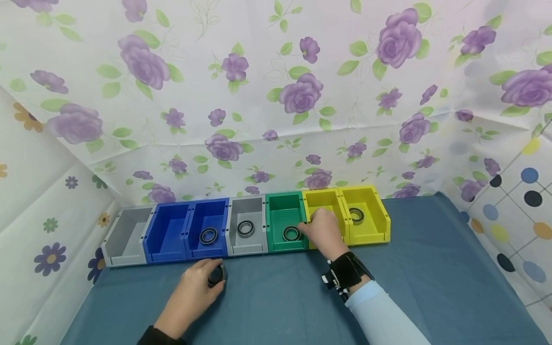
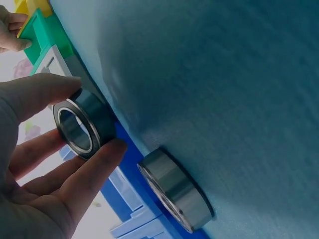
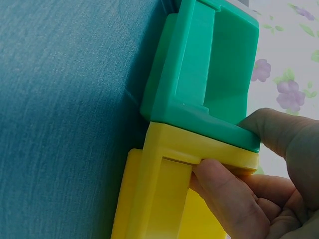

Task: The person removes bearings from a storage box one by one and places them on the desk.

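In the head view my left hand (image 1: pixel 189 290) is low over the cloth, in front of the second blue bin (image 1: pixel 197 215). Its thumb and fingers pinch a ball bearing (image 2: pixel 100 119) by the rim, held on edge. The left wrist view shows a second bearing (image 2: pixel 177 189) close by on the blue cloth; in the head view I cannot make it out. My right hand (image 1: pixel 325 232) grips the adjoining side walls of the green bin (image 3: pixel 199 59) and the yellow bin (image 3: pixel 169 199), thumb on the green side, fingers on the yellow.
A row of bins runs along the back, from a grey bin (image 1: pixel 129 235) to a yellow bin (image 1: pixel 368 237). Single bearings lie in the second blue, middle grey (image 1: pixel 247 247), green and rightmost yellow bins. Flowered sheeting (image 1: pixel 258 120) rises behind the blue cloth (image 1: pixel 276 306).
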`<state>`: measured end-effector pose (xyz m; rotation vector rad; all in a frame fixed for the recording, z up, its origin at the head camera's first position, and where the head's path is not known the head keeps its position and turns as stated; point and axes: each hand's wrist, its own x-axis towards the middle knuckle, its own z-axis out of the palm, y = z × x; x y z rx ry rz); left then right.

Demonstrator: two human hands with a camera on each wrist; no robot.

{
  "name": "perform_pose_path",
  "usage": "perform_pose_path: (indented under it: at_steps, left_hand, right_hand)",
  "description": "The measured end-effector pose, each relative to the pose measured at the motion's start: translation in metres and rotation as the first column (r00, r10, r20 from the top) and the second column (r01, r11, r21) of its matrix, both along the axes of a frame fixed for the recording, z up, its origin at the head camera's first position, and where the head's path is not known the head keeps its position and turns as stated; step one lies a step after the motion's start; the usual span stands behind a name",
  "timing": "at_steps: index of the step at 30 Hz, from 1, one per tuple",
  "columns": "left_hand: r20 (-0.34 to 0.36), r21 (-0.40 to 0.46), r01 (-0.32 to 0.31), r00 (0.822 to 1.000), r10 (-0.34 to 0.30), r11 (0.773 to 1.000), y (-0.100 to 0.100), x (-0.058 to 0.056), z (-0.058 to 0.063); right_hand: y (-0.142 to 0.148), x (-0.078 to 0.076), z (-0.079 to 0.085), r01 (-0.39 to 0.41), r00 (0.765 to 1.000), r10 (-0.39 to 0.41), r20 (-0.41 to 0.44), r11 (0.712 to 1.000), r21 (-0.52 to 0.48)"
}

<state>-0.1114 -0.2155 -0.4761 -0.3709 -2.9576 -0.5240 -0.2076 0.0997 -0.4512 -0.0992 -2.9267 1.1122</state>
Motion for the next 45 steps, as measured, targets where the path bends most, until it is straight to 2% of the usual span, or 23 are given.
perform_pose_path:
  at_steps: [8,17,32,45]
  left_hand:
    - [0.073,-0.044,0.011,0.997,-0.008,0.999,-0.0007,-0.0005,-0.0036]
    - [0.105,-0.073,0.011,0.994,-0.004,0.997,-0.001,-0.0021,-0.0045]
    - [0.178,-0.121,0.016,0.984,0.006,0.993,0.0027,-0.0062,-0.0004]
    - [0.226,-0.127,0.024,0.974,0.005,0.992,0.0047,-0.0058,0.0051]
  right_hand:
    - [-0.0009,0.0004,0.0011,-0.001,1.0,0.001,0.005,1.0,-0.002]
    - [-0.0009,0.0014,0.0006,0.005,1.0,-0.005,0.003,1.0,-0.004]
    - [0.0002,-0.0002,-0.0002,0.012,1.0,-0.012,0.005,1.0,0.001]
    - [-0.0003,0.0001,0.0005,0.01,1.0,-0.01,0.009,1.0,0.004]
